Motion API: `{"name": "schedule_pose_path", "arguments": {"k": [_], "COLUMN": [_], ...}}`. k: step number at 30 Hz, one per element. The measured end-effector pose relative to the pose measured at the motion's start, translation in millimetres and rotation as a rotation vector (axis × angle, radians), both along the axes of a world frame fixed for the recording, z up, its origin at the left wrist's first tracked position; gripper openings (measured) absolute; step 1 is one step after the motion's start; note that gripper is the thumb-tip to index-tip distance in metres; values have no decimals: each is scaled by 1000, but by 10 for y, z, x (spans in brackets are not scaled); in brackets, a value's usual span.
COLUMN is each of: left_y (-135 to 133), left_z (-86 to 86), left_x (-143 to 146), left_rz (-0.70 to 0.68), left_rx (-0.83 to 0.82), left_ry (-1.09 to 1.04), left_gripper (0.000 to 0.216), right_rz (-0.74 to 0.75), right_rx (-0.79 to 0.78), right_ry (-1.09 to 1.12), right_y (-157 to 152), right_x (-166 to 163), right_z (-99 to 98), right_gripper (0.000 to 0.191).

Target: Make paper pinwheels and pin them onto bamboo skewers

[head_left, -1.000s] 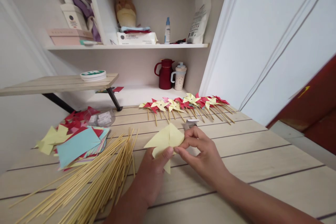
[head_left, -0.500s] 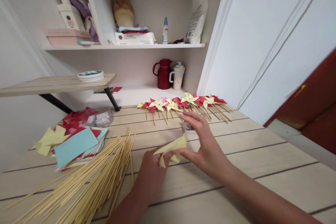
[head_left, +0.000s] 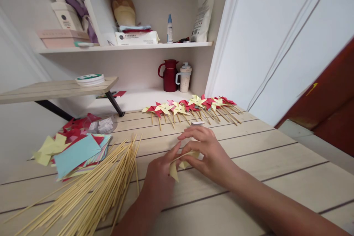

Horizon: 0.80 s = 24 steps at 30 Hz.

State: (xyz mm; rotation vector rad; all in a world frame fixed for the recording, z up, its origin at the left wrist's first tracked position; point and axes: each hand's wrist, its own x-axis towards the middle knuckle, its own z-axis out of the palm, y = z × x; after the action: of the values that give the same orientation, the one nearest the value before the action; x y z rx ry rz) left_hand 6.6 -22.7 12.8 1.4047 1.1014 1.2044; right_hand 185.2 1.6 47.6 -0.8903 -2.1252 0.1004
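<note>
Between my hands, over the table's middle, is a folded piece of pale yellow paper (head_left: 174, 171). My left hand (head_left: 160, 175) grips it from the left, fingers closed on its edge. From the right, my right hand (head_left: 206, 151) pinches the same paper between thumb and fingers; part of the paper is hidden behind them. Just beyond the right hand, a small box (head_left: 197, 123) shows only partly. Behind it lies a row of yellow and red paper pinwheels (head_left: 180, 108) on thin sticks. A spread bundle of bare wooden sticks (head_left: 110, 177) lies to the left of my hands.
At the left, blue paper sheets (head_left: 77, 155) lie on a stack, with yellow paper pieces (head_left: 49, 149) and a clear box (head_left: 103, 125) beside them. A small raised shelf (head_left: 61, 88) stands there. A red jug (head_left: 169, 77) and a cup (head_left: 185, 77) stand at the back.
My right hand's fingers have come down and closed on the yellow paper, which is now lower and more covered. The left index finger has stretched toward the right hand. The view has shifted slightly.
</note>
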Motion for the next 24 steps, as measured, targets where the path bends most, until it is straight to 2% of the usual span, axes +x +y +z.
{"name": "schedule_pose_path", "arguments": {"k": [2,4,7,9,10,13,19,24], "left_y": [-13,-24,-2,52,87,184,139,12], "left_z": [48,110,164,147,125,56,104,211], "left_x": [20,41,46,19,1,-36,62,75], "left_rz": [25,65,100,115,130,120,-97,28], "left_rx": [5,14,21,26,19,-79,-106,-280], "left_ry": [51,15,-231,-381,-427,-479,-525,-400], "left_gripper": [40,46,78,90,92,84,67,44], "right_rz": [-7,-31,-46,15,60,141,161,164], "right_rx": [-57,-202,-622,-873,-948,-1033,-1083,-1084], "right_ry": [66,194,485,700,793,966,1023,1017], "right_y": [8,21,48,61,64,53,4,-9], "right_x": [8,22,37,35,29,-7,-141,-210], "right_z": [10,37,87,109,113,97,-5,-53], "right_gripper": [8,2,13,23,27,34,35,33]}}
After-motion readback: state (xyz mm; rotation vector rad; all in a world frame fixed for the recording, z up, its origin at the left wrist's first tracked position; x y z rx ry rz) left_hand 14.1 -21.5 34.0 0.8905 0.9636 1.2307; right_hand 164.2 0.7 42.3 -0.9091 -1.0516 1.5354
